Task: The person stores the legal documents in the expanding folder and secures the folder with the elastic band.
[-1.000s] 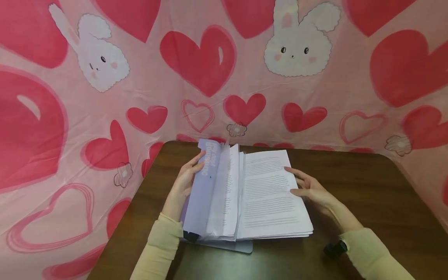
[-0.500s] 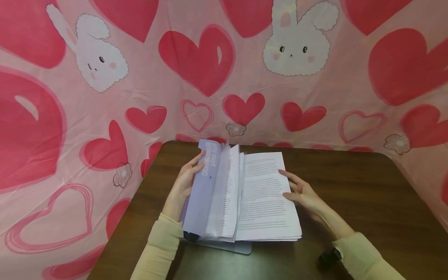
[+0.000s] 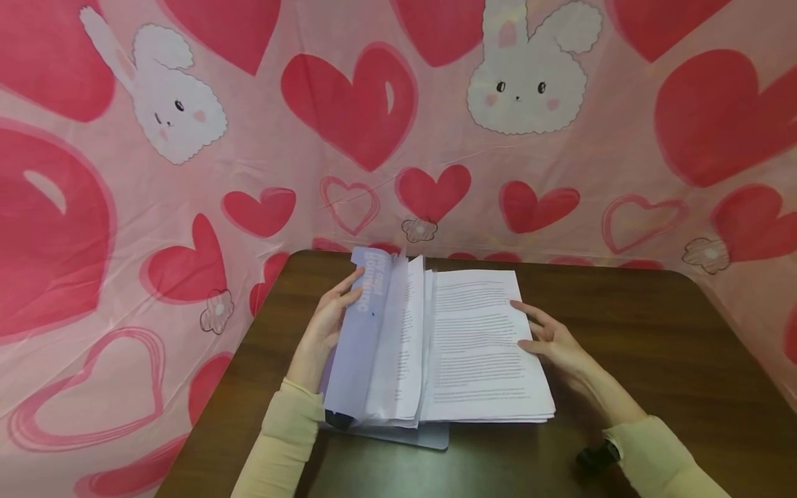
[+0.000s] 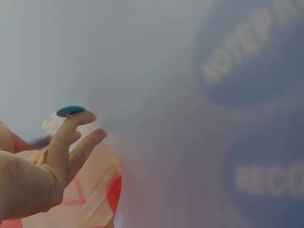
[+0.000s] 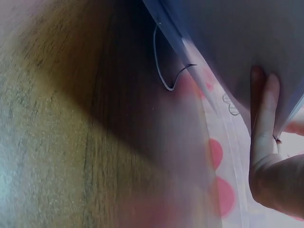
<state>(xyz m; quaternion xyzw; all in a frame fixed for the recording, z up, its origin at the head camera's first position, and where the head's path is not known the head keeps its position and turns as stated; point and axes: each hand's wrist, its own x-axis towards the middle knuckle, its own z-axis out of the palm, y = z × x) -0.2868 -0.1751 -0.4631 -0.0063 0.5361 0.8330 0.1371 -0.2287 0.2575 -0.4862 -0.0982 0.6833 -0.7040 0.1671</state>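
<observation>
A lilac plastic folder (image 3: 358, 353) stands partly open on the table, its lettered cover raised at the left. My left hand (image 3: 324, 325) grips the cover's left side. In the left wrist view some of its fingers lie against the folder's outer face (image 4: 156, 71), next to a round teal button (image 4: 71, 110). My right hand (image 3: 560, 349) pinches the right edge of a stack of printed sheets (image 3: 476, 346), thumb on top. In the right wrist view, fingers (image 5: 268, 102) reach under the sheets. More printed pages (image 3: 407, 346) stand in clear sleeves between cover and stack.
The dark wooden table (image 3: 647, 332) has rounded back corners. Behind it hangs a pink cloth (image 3: 268, 124) with hearts and rabbits. A thin loop of cord (image 5: 159, 71) dangles near the folder's edge in the right wrist view. A black band (image 3: 598, 456) is on the right wrist.
My right hand moved left with the stack of sheets, then back right to about where it was. The left hand and the folder cover stayed nearly still.
</observation>
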